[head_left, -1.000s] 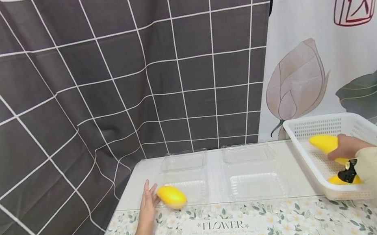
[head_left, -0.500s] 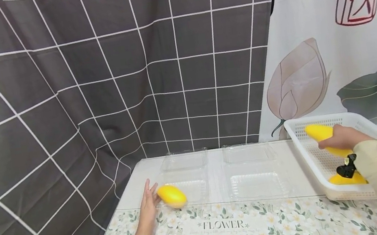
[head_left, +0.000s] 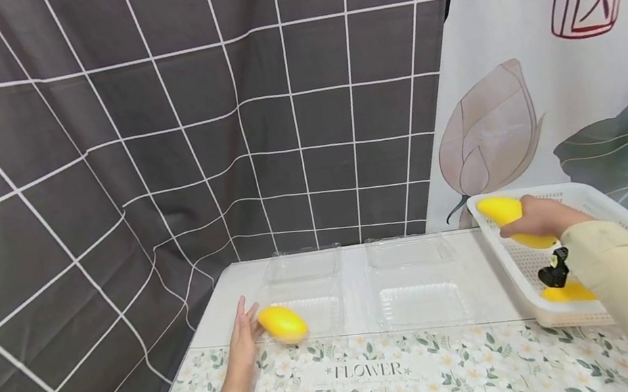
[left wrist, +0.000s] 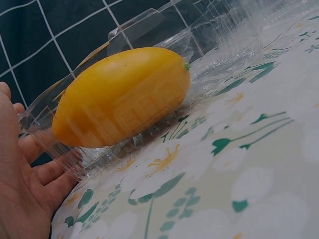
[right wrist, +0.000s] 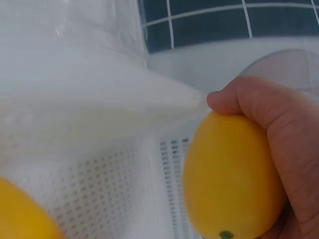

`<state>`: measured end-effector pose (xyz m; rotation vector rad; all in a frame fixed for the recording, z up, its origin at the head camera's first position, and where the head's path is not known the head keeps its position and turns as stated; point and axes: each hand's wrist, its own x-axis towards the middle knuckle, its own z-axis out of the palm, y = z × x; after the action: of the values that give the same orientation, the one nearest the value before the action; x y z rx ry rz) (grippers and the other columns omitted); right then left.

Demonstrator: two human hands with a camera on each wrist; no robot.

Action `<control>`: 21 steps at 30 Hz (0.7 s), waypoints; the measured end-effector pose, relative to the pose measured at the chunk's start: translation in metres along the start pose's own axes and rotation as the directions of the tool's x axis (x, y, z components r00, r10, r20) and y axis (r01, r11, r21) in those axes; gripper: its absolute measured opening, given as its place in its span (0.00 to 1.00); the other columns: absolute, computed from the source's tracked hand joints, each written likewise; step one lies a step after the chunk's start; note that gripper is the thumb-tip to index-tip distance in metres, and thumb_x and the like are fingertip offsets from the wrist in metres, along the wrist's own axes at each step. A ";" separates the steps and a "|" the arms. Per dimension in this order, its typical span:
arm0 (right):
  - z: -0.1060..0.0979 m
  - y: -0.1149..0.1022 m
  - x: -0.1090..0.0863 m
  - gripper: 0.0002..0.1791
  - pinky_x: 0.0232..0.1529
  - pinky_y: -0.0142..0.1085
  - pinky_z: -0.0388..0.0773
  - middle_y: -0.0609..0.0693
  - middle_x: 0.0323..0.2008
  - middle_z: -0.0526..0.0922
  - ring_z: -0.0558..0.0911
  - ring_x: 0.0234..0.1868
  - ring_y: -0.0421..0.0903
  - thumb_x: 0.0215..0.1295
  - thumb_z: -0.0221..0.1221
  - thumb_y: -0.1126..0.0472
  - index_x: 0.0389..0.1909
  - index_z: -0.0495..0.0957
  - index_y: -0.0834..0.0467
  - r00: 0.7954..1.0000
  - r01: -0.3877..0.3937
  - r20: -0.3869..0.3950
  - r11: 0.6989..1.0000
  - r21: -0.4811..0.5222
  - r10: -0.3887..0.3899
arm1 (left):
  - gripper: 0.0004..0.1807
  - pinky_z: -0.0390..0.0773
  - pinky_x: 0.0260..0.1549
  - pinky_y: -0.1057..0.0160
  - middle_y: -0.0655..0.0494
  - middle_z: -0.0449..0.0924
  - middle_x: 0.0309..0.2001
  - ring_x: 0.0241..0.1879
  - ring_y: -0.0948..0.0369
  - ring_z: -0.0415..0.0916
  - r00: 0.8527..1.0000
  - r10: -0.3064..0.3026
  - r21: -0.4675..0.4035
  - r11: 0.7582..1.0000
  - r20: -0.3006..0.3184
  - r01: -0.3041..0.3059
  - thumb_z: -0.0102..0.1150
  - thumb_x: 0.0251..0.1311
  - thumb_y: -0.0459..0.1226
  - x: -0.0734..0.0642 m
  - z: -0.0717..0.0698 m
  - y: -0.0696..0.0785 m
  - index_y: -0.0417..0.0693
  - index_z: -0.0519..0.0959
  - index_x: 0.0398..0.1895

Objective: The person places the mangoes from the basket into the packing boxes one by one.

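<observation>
My right hand (head_left: 547, 217) grips a yellow mango (head_left: 500, 210) above the left part of a white basket (head_left: 510, 281). In the right wrist view, the thumb lies over the top of this mango (right wrist: 232, 174), and its green stem spot faces the camera. Another mango (head_left: 568, 293) lies in the basket. On the left, my left hand (head_left: 242, 337) rests with fingers extended against the side of a clear plastic clamshell box (head_left: 326, 314). A mango (left wrist: 122, 97) lies in that box, seen through its clear wall in the left wrist view.
A second clear clamshell box (head_left: 424, 305) stands open to the right of the first, lid laid back. Both are on a white table with a floral printed band (head_left: 374, 378). A dark grid curtain (head_left: 326, 118) hangs behind, and a white printed one (head_left: 557, 137) at right.
My right hand has lifted the mango up from inside the basket and carried it left toward the basket's left rim. The left hand and the boxed mango have stayed put.
</observation>
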<state>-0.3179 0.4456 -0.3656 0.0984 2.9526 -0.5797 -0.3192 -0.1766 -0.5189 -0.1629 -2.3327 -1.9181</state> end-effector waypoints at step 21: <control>0.034 -0.085 0.019 0.50 0.41 0.49 0.79 0.64 0.42 0.79 0.78 0.38 0.55 0.56 0.67 0.43 0.63 0.59 0.77 0.990 0.134 -0.045 0.991 -0.003 -0.134 | 0.38 0.53 0.74 0.39 0.38 0.55 0.77 0.69 0.37 0.66 1.000 -0.001 0.033 0.999 -0.020 0.002 0.22 0.78 0.59 0.001 0.001 -0.004 0.53 0.39 0.83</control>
<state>-0.3404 0.3551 -0.3675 -0.0893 3.0204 -0.6015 -0.3202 -0.1763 -0.5225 -0.1388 -2.3509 -1.8719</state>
